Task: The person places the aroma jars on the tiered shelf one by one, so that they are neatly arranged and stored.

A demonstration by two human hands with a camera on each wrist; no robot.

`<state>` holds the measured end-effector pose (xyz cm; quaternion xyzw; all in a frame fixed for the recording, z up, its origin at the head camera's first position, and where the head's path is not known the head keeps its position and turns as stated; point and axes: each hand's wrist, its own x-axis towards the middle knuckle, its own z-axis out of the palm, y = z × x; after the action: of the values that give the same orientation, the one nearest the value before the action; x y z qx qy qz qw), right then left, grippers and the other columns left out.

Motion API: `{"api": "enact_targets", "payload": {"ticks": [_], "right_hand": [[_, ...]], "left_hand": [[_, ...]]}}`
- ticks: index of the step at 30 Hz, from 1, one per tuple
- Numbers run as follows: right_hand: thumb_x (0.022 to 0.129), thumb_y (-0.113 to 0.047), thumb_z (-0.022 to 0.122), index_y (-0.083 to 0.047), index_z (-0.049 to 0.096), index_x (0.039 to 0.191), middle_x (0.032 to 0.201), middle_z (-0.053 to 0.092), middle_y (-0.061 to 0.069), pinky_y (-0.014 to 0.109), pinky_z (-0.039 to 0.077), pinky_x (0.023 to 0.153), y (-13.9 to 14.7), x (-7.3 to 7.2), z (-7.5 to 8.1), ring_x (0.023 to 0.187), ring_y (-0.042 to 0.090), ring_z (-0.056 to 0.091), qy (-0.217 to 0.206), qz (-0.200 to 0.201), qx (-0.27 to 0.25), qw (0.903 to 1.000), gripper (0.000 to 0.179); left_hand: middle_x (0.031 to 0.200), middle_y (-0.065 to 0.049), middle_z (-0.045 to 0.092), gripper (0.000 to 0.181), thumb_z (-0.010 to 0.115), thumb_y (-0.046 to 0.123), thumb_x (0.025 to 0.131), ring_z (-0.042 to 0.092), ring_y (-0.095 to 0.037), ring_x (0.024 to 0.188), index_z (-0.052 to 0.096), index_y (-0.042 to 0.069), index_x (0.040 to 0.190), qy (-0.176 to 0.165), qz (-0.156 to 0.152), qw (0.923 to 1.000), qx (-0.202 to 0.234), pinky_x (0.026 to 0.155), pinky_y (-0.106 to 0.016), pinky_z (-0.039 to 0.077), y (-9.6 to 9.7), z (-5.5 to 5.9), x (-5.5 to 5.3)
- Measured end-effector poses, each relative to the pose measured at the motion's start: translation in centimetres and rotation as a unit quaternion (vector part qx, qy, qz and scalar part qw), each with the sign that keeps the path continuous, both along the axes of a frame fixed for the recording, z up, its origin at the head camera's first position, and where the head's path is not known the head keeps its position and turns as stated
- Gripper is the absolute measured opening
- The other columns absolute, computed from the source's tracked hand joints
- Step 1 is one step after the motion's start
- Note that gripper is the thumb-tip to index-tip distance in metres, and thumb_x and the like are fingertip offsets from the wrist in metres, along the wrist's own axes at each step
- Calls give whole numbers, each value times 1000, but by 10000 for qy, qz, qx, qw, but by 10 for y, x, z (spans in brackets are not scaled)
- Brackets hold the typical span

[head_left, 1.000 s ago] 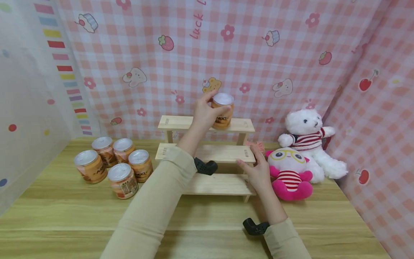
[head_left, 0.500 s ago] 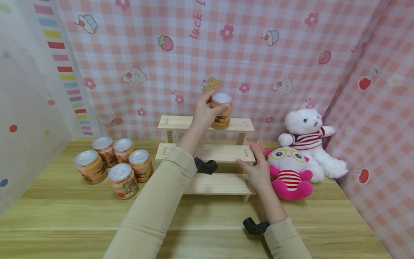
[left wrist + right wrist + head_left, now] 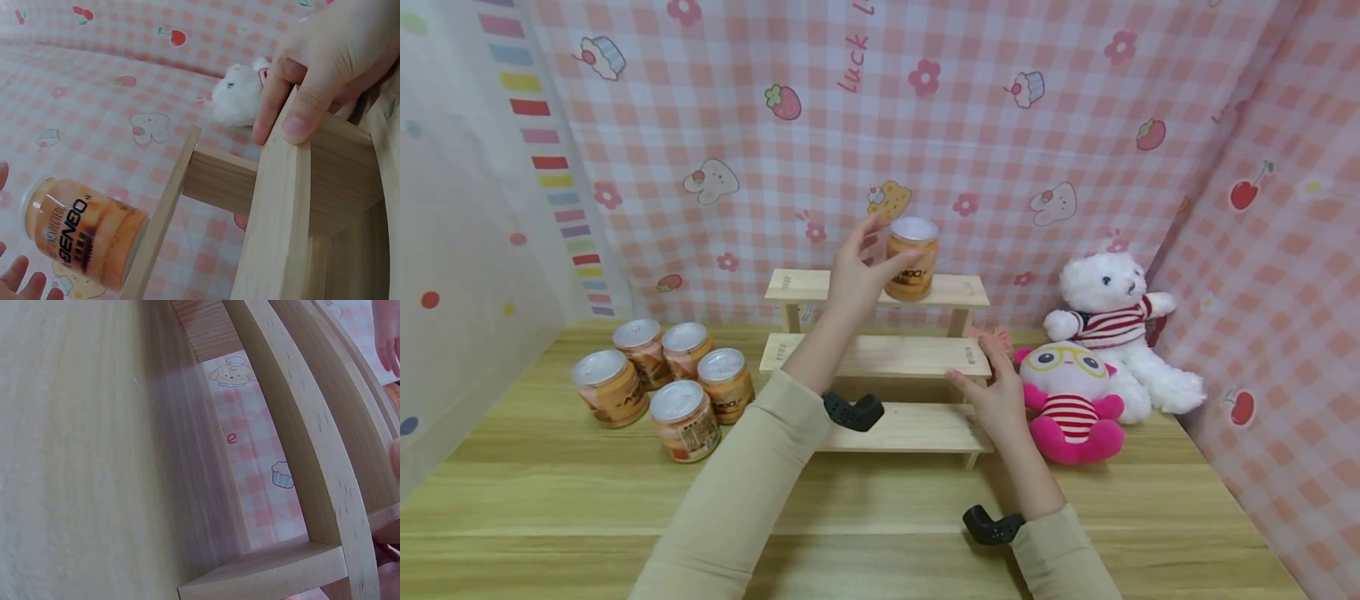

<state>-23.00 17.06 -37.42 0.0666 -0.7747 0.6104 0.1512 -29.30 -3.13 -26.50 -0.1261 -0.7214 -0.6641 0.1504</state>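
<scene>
An orange can (image 3: 913,267) with a silver lid stands upright on the top step of the three-tier wooden shelf (image 3: 887,357). My left hand (image 3: 859,271) is spread just left of it; the left wrist view shows a gap between the fingers (image 3: 25,281) and the can's label side. With thumb and fingers, my right hand (image 3: 1000,404) grips the right end of the middle step, seen closely in the left wrist view, where the hand (image 3: 337,69) pinches the board. The right wrist view mostly shows the shelf's boards (image 3: 325,444) from the side.
Several matching cans (image 3: 679,417) stand grouped on the table (image 3: 587,517) left of the shelf. A pink plush toy (image 3: 1071,408) and a white teddy bear (image 3: 1112,325) sit to its right. A checkered pink curtain (image 3: 820,167) hangs close behind.
My left hand has loosened from the can and drawn slightly left and back, its wrist lower. The can stays on the top step. My right hand has not moved.
</scene>
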Motion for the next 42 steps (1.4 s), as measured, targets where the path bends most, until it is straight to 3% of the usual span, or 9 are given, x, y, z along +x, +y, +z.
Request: {"api": "enact_targets", "payload": {"ticks": [6, 13, 17, 27, 33, 39, 42], "right_hand": [[82, 0, 74, 12, 33, 142, 148, 33, 22, 35, 29, 109, -3, 5, 6, 135, 27, 31, -25, -49, 148, 9999, 73], [81, -6, 77, 6, 36, 144, 148, 35, 13, 31, 30, 108, 7, -14, -18, 134, 19, 33, 33, -47, -34, 10000, 76], [80, -7, 78, 6, 38, 142, 147, 38, 16, 33, 31, 107, 8, -16, -22, 133, 19, 34, 225, -119, 43, 9997, 75], [80, -5, 78, 7, 39, 142, 146, 38, 14, 33, 31, 107, 7, -15, -23, 133, 19, 34, 271, -97, -31, 9996, 74], [80, -4, 78, 7, 38, 142, 147, 37, 16, 32, 32, 107, 7, -15, -23, 132, 18, 35, 186, -75, -76, 9998, 74], [82, 0, 75, 13, 35, 141, 147, 34, 24, 37, 29, 109, 0, 0, -3, 135, 27, 31, 130, 1, -54, 9999, 73], [82, 0, 74, 14, 34, 140, 147, 34, 24, 37, 28, 109, -3, 6, 4, 135, 27, 30, 118, -9, 24, 9999, 72]], "left_hand": [[139, 0, 48, 71, 80, 23, 81, 41, -21, 127, 45, 13, 142, 529, 258, 9982, -78, 103, -40, 36, -14, -8, 20], [133, -5, 52, 68, 79, 16, 80, 45, -20, 123, 47, 7, 140, 1016, 282, 9944, -38, 101, -37, 37, -30, -17, 48], [132, -8, 53, 67, 79, 14, 81, 46, -19, 121, 48, 5, 139, 1229, 257, 9921, -71, 101, -39, 38, -37, -22, 62], [131, -9, 56, 66, 80, 12, 79, 48, -23, 121, 50, 5, 137, 1016, 384, 9940, -157, 101, -41, 37, -64, -37, 93], [131, -4, 55, 66, 80, 16, 80, 45, -16, 123, 49, 9, 139, 565, 576, 9959, -412, 105, -38, 33, -92, -47, 107], [131, -3, 55, 67, 80, 17, 80, 47, -18, 120, 50, 12, 139, 523, 961, 9895, -948, 102, -41, 36, -121, -55, 120], [130, -6, 56, 68, 81, 14, 79, 47, -20, 121, 49, 11, 140, 518, 1118, 9861, -1112, 101, -36, 38, -135, -59, 125]]}}
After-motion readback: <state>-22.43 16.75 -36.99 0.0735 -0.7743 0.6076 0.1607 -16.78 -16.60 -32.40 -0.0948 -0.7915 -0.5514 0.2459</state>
